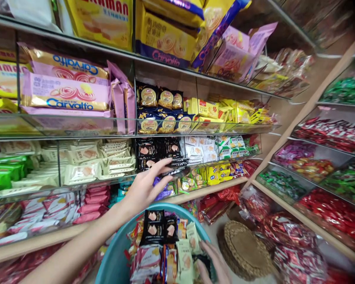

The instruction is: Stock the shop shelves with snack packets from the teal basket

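Observation:
My left hand (149, 185) reaches to the lower shelf and pinches dark, black-and-white wrapped packets (179, 169) between thumb and fingers, at the shelf's clear front lip. Behind them sit black wafer packets (148, 149) of similar colour. Below is a teal tub (114, 246) filled with wrapped snacks: black wafer packets (154, 227), cream packets (184, 258), and pink-and-white packets (148, 258). At the tub's right side, my right hand (214, 262) hovers over the snacks with fingers apart. A dark item (205, 260) shows between its fingers; its kind is unclear.
Clear-fronted shelves hold Carvalfo packs (68, 88), yellow packets (213, 108) and white packets (199, 149). Candy bins (331, 209) line the right wall. Woven round mats (248, 248) and bagged red sweets (290, 232) lie low at the right.

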A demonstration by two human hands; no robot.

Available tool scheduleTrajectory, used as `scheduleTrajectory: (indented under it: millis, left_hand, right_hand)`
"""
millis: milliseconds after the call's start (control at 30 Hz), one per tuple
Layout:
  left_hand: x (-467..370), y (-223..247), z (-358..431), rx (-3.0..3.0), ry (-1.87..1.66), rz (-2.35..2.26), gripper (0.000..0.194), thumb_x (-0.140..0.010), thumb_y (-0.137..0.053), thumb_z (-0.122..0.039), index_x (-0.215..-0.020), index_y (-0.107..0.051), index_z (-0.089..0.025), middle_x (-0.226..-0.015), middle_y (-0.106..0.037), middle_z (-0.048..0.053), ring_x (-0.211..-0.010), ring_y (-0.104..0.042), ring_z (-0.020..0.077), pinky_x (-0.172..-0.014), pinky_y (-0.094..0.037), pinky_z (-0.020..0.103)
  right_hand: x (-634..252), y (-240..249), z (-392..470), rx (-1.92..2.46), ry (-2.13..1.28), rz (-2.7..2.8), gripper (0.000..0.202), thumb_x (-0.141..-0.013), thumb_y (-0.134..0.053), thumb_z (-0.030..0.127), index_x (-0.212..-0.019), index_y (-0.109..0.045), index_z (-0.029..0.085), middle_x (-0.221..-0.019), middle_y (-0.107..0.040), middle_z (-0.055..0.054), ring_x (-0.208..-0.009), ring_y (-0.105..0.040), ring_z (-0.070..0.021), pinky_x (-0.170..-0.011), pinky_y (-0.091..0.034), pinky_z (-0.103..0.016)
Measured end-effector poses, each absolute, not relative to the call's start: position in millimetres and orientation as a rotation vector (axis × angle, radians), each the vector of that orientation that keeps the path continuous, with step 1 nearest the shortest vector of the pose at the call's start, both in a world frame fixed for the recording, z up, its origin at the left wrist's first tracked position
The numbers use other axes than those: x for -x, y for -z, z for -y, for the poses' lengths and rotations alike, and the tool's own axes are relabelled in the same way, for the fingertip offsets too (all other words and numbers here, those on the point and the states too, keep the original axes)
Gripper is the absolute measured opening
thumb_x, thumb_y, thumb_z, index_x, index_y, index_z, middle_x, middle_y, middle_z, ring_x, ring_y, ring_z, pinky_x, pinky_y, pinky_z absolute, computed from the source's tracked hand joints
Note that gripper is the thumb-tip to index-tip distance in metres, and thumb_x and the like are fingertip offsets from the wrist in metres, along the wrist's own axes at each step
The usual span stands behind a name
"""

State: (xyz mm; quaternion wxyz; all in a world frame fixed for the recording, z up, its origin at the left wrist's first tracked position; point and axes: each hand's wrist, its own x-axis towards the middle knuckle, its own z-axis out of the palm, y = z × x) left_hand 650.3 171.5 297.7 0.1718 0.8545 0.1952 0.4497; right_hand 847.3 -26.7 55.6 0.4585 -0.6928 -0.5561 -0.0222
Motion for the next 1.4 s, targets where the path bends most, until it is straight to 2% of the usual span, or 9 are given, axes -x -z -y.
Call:
scheduleTrajectory:
  millis: [167,267,367,633,867,1033,1167,1267,1400]
  left_hand:
    - [-605.9,-202.4,-116.6,-1.655,-0.835,-0.822,0.048,-0.088,-0.054,-0.041,-0.131,-0.041,-0.024,-0.088,-0.070,0.001,-0.083,-0.067,0.0155,-0.072,-0.051,0.026]
    - [-586.2,-150.8,-90.0,-1.458,-0.684,-0.872,0.055,-0.084,-0.058,-0.046,-0.131,-0.040,-0.023,-0.075,-0.066,-0.002,-0.074,-0.062,0.0145,-0.070,-0.046,0.026]
    - [-573.5,-124.5,-72.3,-1.365,-0.574,-0.853,0.062,-0.082,-0.061,-0.049,-0.132,-0.037,-0.022,-0.075,-0.064,-0.002,-0.074,-0.058,0.0140,-0.070,-0.043,0.026]
    - [-570.4,-119.3,-59.4,-1.300,-0.540,-0.846,0.060,-0.079,-0.063,-0.049,-0.130,-0.044,-0.024,-0.076,-0.066,0.000,-0.075,-0.060,0.0170,-0.070,-0.045,0.030]
    - [-569.0,-123.8,-61.8,-1.327,-0.581,-0.907,0.057,-0.080,-0.058,-0.056,-0.126,-0.047,-0.024,-0.080,-0.069,0.001,-0.076,-0.063,0.0188,-0.070,-0.050,0.031]
    - [-537.5,-110.6,-84.6,-1.490,-0.811,-1.182,0.041,-0.080,-0.052,-0.062,-0.079,-0.059,-0.021,-0.075,-0.067,0.002,-0.074,-0.064,0.0193,-0.068,-0.051,0.030]
    - [-508.8,-85.7,-92.7,-1.712,-0.905,-1.466,0.044,-0.083,-0.049,-0.060,-0.063,-0.057,-0.021,-0.060,-0.058,-0.001,-0.061,-0.057,0.0169,-0.060,-0.048,0.028]
    - [-500.2,-68.7,-88.2,-1.769,-1.012,-1.548,0.047,-0.082,-0.046,-0.062,-0.066,-0.063,-0.021,-0.079,-0.065,0.004,-0.079,-0.063,0.0226,-0.076,-0.052,0.035]
    - [-504.0,-48.8,-76.1,-1.764,-1.065,-1.638,0.041,-0.082,-0.050,-0.058,-0.095,-0.064,-0.023,-0.115,-0.058,0.009,-0.115,-0.054,0.0291,-0.101,-0.042,0.050]
  right_hand:
    - [-830.6,-81.6,14.9,1.665,-0.007,1.647,0.060,-0.088,-0.057,0.029,-0.143,-0.032,0.026,-0.134,-0.054,-0.009,-0.123,-0.051,-0.0266,-0.095,-0.049,-0.040]
    - [-811.3,-93.7,6.1,1.609,-0.048,1.917,0.080,-0.081,-0.063,0.024,-0.148,-0.019,0.024,-0.145,-0.042,-0.011,-0.133,-0.039,-0.0306,-0.104,-0.040,-0.047]
    - [-792.4,-101.7,-0.6,1.522,-0.095,2.198,0.089,-0.074,-0.066,0.020,-0.148,-0.019,0.024,-0.152,-0.032,-0.013,-0.137,-0.030,-0.0350,-0.107,-0.033,-0.055]
    - [-776.5,-121.6,-3.0,1.390,-0.325,2.469,0.057,-0.086,-0.057,0.027,-0.140,-0.036,0.029,-0.136,-0.052,-0.006,-0.134,-0.034,-0.0259,-0.114,-0.022,-0.052]
    - [-784.4,-133.8,-0.3,1.438,-0.454,2.353,0.052,-0.083,-0.058,0.017,-0.132,-0.045,0.029,-0.122,-0.057,-0.004,-0.123,-0.045,-0.0223,-0.113,-0.025,-0.046]
    - [-817.1,-134.8,-7.4,1.584,-0.366,2.233,0.052,-0.081,-0.062,0.014,-0.129,-0.046,0.027,-0.123,-0.055,-0.006,-0.121,-0.045,-0.0242,-0.109,-0.030,-0.047]
    - [-827.7,-134.9,-15.8,1.626,-0.324,2.186,0.047,-0.084,-0.063,0.020,-0.127,-0.047,0.026,-0.123,-0.054,-0.006,-0.119,-0.047,-0.0242,-0.107,-0.031,-0.047]
    - [-811.3,-131.6,-21.7,1.625,-0.331,2.198,0.045,-0.083,-0.064,0.023,-0.125,-0.050,0.025,-0.118,-0.057,-0.006,-0.117,-0.049,-0.0250,-0.107,-0.032,-0.047]
    - [-778.0,-120.6,-28.5,1.597,-0.344,2.226,0.043,-0.082,-0.065,0.024,-0.122,-0.051,0.026,-0.113,-0.059,-0.004,-0.113,-0.052,-0.0231,-0.110,-0.028,-0.048]
